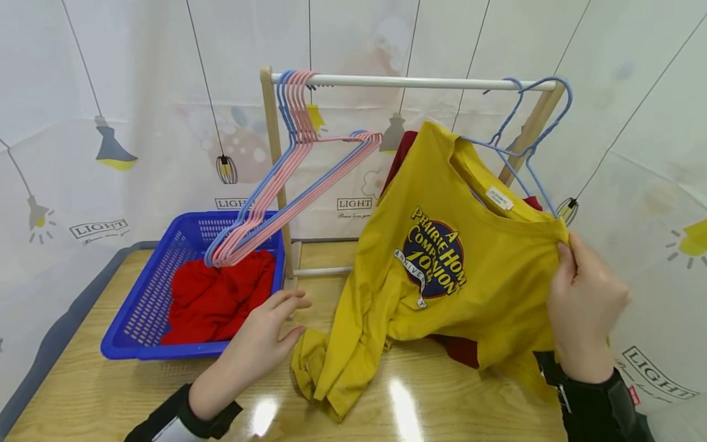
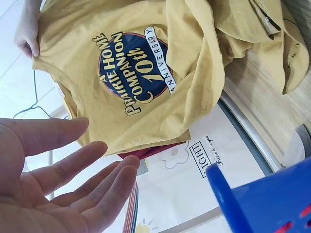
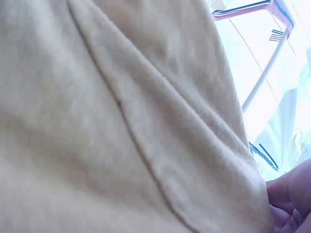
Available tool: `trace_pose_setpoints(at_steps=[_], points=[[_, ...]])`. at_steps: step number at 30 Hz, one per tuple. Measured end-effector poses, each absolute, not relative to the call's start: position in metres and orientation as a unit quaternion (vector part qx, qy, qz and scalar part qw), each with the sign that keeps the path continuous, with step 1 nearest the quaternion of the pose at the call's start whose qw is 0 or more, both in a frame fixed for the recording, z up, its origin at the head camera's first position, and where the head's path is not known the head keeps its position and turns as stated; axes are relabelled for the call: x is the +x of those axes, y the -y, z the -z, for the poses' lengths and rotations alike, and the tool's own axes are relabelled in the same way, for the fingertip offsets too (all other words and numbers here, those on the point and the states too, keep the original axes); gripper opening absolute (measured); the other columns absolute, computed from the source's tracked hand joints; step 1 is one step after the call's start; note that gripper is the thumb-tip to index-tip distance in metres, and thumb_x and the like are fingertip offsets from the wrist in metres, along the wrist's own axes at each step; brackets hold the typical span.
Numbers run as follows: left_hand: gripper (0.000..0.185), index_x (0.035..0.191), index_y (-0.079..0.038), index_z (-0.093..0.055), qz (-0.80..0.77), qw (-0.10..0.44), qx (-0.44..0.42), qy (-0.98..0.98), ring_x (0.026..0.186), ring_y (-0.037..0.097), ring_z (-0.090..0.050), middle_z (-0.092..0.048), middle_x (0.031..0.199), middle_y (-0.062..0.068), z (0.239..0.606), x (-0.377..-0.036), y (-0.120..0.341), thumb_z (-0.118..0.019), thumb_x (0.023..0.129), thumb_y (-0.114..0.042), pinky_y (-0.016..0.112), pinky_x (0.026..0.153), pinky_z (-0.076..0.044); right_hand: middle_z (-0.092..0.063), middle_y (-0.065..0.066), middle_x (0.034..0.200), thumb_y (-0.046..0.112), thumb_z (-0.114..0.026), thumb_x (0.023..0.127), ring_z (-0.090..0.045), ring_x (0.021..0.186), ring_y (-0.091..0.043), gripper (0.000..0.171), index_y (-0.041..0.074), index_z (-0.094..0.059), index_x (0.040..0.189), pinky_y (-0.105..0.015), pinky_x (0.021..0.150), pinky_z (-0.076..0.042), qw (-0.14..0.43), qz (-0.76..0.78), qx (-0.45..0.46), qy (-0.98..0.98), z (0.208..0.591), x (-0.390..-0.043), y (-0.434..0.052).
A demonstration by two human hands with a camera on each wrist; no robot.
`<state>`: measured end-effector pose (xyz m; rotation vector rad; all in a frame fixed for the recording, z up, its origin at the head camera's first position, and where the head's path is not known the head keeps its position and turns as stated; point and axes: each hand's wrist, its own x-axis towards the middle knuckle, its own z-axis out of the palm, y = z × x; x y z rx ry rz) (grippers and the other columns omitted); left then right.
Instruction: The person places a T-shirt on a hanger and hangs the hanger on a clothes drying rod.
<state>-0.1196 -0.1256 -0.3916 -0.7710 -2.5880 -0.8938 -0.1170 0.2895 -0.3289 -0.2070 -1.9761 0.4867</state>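
A yellow long-sleeved shirt [image 1: 436,245] with a round dark print hangs at the right of the rack, one sleeve trailing low toward the table. My right hand [image 1: 588,301] pinches its shoulder by the collar between thumb and fingers. A blue hanger [image 1: 544,132] reaches into the shirt's neck opening, its hook up at the rail. My left hand [image 1: 270,325] is held in the air with relaxed fingers, between the sleeve and the basket; the left wrist view shows its palm and fingers [image 2: 92,189] holding nothing. Shirt cloth [image 3: 126,121] fills most of the right wrist view.
A blue plastic basket [image 1: 118,334] with a red garment [image 1: 221,294] in it stands at left. Several pink and blue hangers [image 1: 298,135] hang from the left end of the white rail [image 1: 409,81]. Behind the yellow shirt, a dark red garment [image 1: 461,351] partly shows.
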Motion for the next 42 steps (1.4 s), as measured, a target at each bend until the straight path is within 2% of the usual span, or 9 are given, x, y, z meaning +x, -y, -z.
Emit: trace_pose_setpoints(at_steps=[3, 7, 8, 10, 15, 18, 25, 33, 42], points=[[0.033, 0.115, -0.002, -0.073, 0.311, 0.149, -0.268, 0.900, 0.109, 0.033, -0.074, -0.070, 0.132, 0.018, 0.392, -0.119, 0.126, -0.081, 0.084, 0.005, 0.040, 0.083, -0.065, -0.077, -0.026, 0.117, 0.028, -0.054, 0.111, -0.074, 0.103, -0.050, 0.038, 0.001, -0.074, 0.128, -0.061, 0.083, -0.057, 0.525, -0.207, -0.094, 0.820, 0.325, -0.122, -0.288], [0.032, 0.115, -0.002, -0.074, 0.311, 0.153, -0.269, 0.899, 0.108, 0.032, -0.074, -0.070, 0.131, 0.018, 0.393, -0.119, 0.126, -0.081, 0.085, 0.005, 0.039, 0.083, -0.065, -0.077, -0.025, 0.117, 0.030, -0.054, 0.110, -0.074, 0.102, -0.050, 0.038, 0.003, -0.075, 0.127, -0.030, 0.085, -0.059, 0.539, -0.213, -0.096, 0.809, 0.321, -0.131, -0.287], [0.032, 0.115, -0.002, -0.074, 0.310, 0.154, -0.270, 0.898, 0.109, 0.032, -0.074, -0.070, 0.131, 0.018, 0.393, -0.119, 0.126, -0.081, 0.085, 0.005, 0.039, 0.082, -0.065, -0.077, -0.025, 0.116, 0.029, -0.055, 0.110, -0.074, 0.102, -0.050, 0.037, 0.003, -0.075, 0.127, -0.029, 0.085, -0.059, 0.541, -0.214, -0.098, 0.808, 0.319, -0.134, -0.286], [0.031, 0.114, -0.003, -0.074, 0.309, 0.157, -0.271, 0.898, 0.110, 0.032, -0.074, -0.070, 0.131, 0.018, 0.393, -0.119, 0.126, -0.081, 0.085, 0.004, 0.039, 0.083, -0.065, -0.078, -0.025, 0.116, 0.029, -0.055, 0.110, -0.074, 0.101, -0.050, 0.036, 0.004, -0.076, 0.125, -0.018, 0.077, -0.048, 0.546, -0.216, -0.100, 0.803, 0.316, -0.138, -0.285], [0.030, 0.113, -0.004, -0.074, 0.305, 0.162, -0.270, 0.899, 0.116, 0.033, -0.073, -0.071, 0.130, 0.016, 0.393, -0.120, 0.126, -0.081, 0.085, 0.004, 0.043, 0.090, -0.063, -0.077, -0.023, 0.119, 0.029, -0.053, 0.111, -0.074, 0.105, -0.049, 0.037, 0.003, -0.075, 0.127, -0.045, 0.077, -0.055, 0.543, -0.222, -0.111, 0.802, 0.299, -0.150, -0.283], [0.031, 0.113, -0.005, -0.074, 0.308, 0.161, -0.267, 0.899, 0.116, 0.033, -0.073, -0.071, 0.131, 0.015, 0.393, -0.120, 0.127, -0.081, 0.085, 0.004, 0.044, 0.090, -0.063, -0.076, -0.021, 0.122, 0.031, -0.053, 0.111, -0.074, 0.111, -0.047, 0.038, 0.005, -0.074, 0.130, -0.063, 0.090, -0.057, 0.539, -0.230, -0.119, 0.802, 0.289, -0.155, -0.281], [0.030, 0.113, -0.004, -0.074, 0.313, 0.157, -0.267, 0.898, 0.109, 0.031, -0.074, -0.071, 0.131, 0.016, 0.392, -0.120, 0.127, -0.081, 0.085, 0.004, 0.040, 0.083, -0.065, -0.078, -0.024, 0.116, 0.024, -0.054, 0.110, -0.075, 0.103, -0.049, 0.035, 0.000, -0.075, 0.126, -0.057, 0.078, -0.054, 0.544, -0.218, -0.099, 0.804, 0.285, -0.164, -0.273], [0.029, 0.112, -0.005, -0.075, 0.310, 0.162, -0.265, 0.898, 0.112, 0.032, -0.074, -0.072, 0.130, 0.015, 0.393, -0.119, 0.129, -0.081, 0.085, 0.004, 0.044, 0.087, -0.064, -0.075, -0.022, 0.126, 0.020, -0.056, 0.109, -0.072, 0.111, -0.049, 0.033, 0.004, -0.070, 0.134, -0.061, 0.099, -0.057, 0.516, -0.236, -0.072, 0.820, 0.282, -0.175, -0.256], [0.028, 0.111, -0.006, -0.075, 0.308, 0.160, -0.258, 0.901, 0.113, 0.033, -0.074, -0.072, 0.130, 0.014, 0.394, -0.118, 0.131, -0.082, 0.085, 0.002, 0.047, 0.092, -0.062, -0.072, -0.024, 0.129, 0.019, -0.056, 0.109, -0.070, 0.102, -0.052, 0.035, 0.007, -0.064, 0.141, -0.060, 0.097, -0.056, 0.475, -0.247, -0.057, 0.842, 0.286, -0.188, -0.241]])
